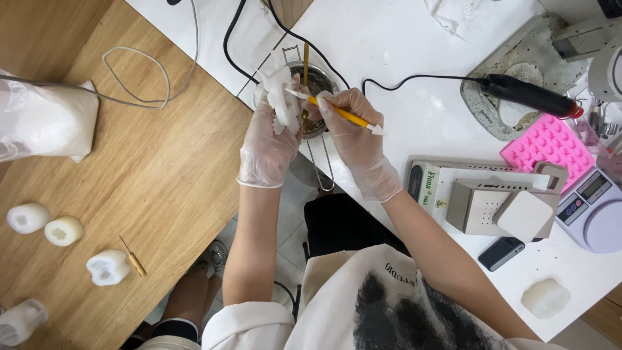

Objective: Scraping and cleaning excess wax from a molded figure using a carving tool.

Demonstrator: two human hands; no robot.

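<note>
Near the top centre of the frame, the left hand (269, 146), in a thin clear glove, is closed around a white flower-shaped wax piece (278, 97), holding it upright above the gap between the two tables. The right hand (356, 139), also gloved, grips a yellow-handled carving tool (340, 113) like a pencil; its pale tip touches the upper edge of the wax piece, and its white end points toward the right. Just behind both hands sits a small metal pot (317, 87) on a wire stand, at the edge of the white table (402, 52) (a wooden stick stands in it).

At the upper right a black corded tool (528, 95) lies across a grey speckled tray (518, 58). Below it are a pink silicone mould (547, 144), a lilac digital scale (596, 207) and a grey box (486, 201). A dark phone (501, 253) and a white wax lump (545, 298) lie near the lower right.

On the wooden table (162, 175) at the left, three white moulded shapes (63, 231) sit in a loose row toward the lower left, with a small gold-handled pick (133, 257) just beside the nearest one. A white plastic bag (45, 123) rests at the left edge.
</note>
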